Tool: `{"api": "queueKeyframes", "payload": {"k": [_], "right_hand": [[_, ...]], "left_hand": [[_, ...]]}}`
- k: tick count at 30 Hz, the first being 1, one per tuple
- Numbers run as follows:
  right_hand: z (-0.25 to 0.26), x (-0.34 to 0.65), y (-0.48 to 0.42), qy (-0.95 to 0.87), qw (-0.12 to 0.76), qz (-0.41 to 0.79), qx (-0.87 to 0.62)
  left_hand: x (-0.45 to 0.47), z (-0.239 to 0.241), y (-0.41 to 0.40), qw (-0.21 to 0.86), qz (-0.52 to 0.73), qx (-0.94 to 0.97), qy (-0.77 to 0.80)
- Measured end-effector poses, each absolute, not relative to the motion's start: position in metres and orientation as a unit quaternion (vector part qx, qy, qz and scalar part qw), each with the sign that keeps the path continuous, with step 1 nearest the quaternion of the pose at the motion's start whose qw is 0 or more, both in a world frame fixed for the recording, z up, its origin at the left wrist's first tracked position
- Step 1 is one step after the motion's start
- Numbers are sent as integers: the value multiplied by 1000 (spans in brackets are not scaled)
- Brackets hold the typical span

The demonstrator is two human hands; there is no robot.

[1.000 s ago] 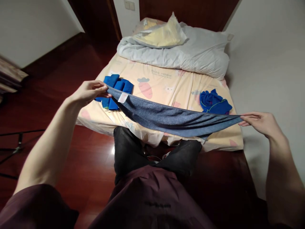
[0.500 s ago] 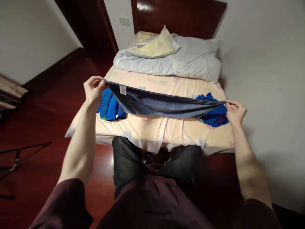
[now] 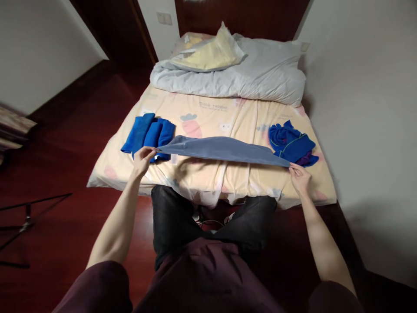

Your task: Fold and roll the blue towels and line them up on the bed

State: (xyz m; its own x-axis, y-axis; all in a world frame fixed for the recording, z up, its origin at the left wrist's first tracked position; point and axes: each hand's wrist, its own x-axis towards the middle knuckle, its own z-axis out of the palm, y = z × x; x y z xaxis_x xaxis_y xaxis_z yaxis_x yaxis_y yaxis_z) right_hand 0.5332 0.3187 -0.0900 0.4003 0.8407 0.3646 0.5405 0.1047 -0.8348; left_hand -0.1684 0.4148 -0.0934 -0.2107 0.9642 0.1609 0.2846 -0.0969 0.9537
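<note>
A grey-blue towel [image 3: 221, 148] stretches between my two hands above the front part of the bed, its far side billowing up and a pale tag hanging near its left end. My left hand [image 3: 142, 160] pinches the left corner, just in front of several folded blue cloths [image 3: 150, 132]. At the right corner, my right hand [image 3: 299, 177] grips the towel between thumb and fingers. Close beyond that hand lies a crumpled blue cloth heap [image 3: 291, 141] with green edging and a bit of purple.
The bed [image 3: 208, 115] has a peach printed sheet. A grey quilt [image 3: 260, 82] and a yellow-lined fold [image 3: 215, 54] lie by the dark headboard [image 3: 241, 17]. A wall [image 3: 365, 108] rises on the right. A black metal stand [image 3: 26, 217] is on the floor at left.
Both hands have come down and nearer to me, drawing slightly together. The towel hung down before; now it billows out flat over the sheet, and the blue cloths are less covered.
</note>
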Motion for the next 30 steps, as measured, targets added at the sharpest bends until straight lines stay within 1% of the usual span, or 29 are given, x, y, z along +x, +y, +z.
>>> {"api": "queueKeyframes", "payload": {"k": [4,8,12,16,20,25,30], "right_hand": [[-121,538,298,-567,453,145,-672],[-141,541,276,-615,336,130,-701],[-157,539,258,-672,213,120,-699],[-168,537,246,-721,108,69,-681],[-168,535,240,-720,48,34,-692],[-156,528,243,-718,-34,37,-694],[-131,491,279,-633,-190,95,-745]], "left_hand": [[-179,-126,395,331,411,564,635],[-181,-149,380,290,295,644,644],[-175,-161,371,214,211,772,560],[-165,-169,366,182,113,841,497],[-168,-177,361,163,84,842,507],[-181,-181,359,175,56,846,501],[-162,-163,376,178,-63,816,547]]}}
